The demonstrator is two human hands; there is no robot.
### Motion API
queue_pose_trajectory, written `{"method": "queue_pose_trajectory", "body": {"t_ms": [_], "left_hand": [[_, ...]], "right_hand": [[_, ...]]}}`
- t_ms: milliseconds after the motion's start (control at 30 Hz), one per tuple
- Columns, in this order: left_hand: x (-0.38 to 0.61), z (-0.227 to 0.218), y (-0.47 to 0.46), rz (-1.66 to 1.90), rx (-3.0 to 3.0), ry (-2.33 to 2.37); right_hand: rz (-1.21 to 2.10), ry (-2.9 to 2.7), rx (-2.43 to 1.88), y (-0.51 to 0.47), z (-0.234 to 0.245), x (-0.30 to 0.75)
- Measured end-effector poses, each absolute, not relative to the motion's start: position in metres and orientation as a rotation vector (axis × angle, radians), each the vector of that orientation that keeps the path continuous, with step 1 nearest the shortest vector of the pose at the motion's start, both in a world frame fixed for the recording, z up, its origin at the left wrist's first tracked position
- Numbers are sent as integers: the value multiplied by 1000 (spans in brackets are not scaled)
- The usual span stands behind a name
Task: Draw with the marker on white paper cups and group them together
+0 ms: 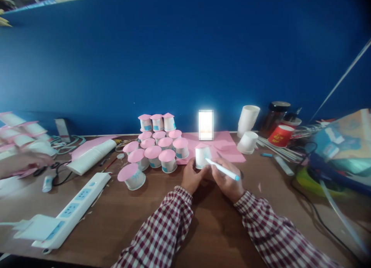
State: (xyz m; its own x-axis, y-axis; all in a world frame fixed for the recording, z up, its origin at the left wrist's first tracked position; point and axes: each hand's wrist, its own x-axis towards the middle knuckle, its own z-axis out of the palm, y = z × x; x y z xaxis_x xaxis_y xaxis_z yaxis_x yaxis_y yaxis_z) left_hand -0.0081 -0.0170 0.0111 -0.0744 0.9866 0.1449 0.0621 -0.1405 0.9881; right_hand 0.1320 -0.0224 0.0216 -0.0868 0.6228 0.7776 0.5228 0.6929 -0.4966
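My left hand [191,178] grips the side of a small white paper cup [202,156] that stands upside down on the brown table, a pink paper disc on top. My right hand [228,181] holds a white pen with a blue cap [223,169], its tip against the cup's side. Both sleeves are red and white check. Just left of the cup stands a cluster of several similar pink-topped cups [158,144], some stacked.
Pink paper sheet [228,146] lies behind the cup, with a bright phone screen [206,124] upright on it. Plain white cup stacks [248,127], a red cup [280,135], and a jar sit right. A power strip [74,206] and a lying cup stack [92,156] are left. Another person's hand [20,161] is far left.
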Motion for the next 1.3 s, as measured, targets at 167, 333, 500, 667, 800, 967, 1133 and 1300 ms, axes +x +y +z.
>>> {"method": "queue_pose_trajectory", "body": {"t_ms": [167,333,500,667,800,967,1133,1300], "left_hand": [[-7,14,-18,1360,1335,1273],[-7,12,-18,1363,1383,1282],[-7,10,-18,1360,1417,1310],[-7,10,-18,1360,1430,1322],[-7,9,-19,1362,1437,1331],[-7,7,-18,1350,1439,1349],[-7,6,-17,1348,1454,1357],[-7,4,-17,1358,1459,1363]], "right_hand": [[103,-1752,-921,-23,22,132],[85,-1753,-927,-22,20,132],[78,-1756,-931,-22,20,132],[76,-1756,-932,-22,20,132],[78,-1750,-943,-22,21,132],[97,-1752,-937,-23,22,131],[82,-1747,-940,-22,21,132],[73,-1746,-940,-21,20,132]]}}
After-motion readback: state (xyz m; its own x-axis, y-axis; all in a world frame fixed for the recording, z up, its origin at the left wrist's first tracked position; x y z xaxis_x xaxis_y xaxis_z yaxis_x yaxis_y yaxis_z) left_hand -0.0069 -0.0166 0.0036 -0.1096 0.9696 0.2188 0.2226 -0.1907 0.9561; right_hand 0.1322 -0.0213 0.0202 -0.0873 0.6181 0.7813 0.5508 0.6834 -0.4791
